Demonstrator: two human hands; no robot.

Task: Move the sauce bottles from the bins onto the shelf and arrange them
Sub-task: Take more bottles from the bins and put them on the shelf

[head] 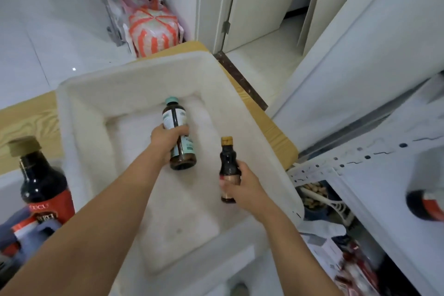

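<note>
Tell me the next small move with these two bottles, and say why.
Probably lift both clear of the foam bin and swing right toward the white shelf: the left hand grips the teal-capped bottle, the right hand the small gold-capped bottle, and no other bottle shows in the bin.

Sauce bottles: four, namely teal-capped bottle [179,134], gold-capped bottle [228,166], red-labelled bottle [43,185], blurred bottle [425,204]
Foam bin [79,113]: one
Hands: two, left hand [168,138] and right hand [245,185]
Shelf [348,163]: one
Orange-striped bag [153,31]: one

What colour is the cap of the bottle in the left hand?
Pale teal. The head view shows the cap on the bottle that the left hand grips.
</note>
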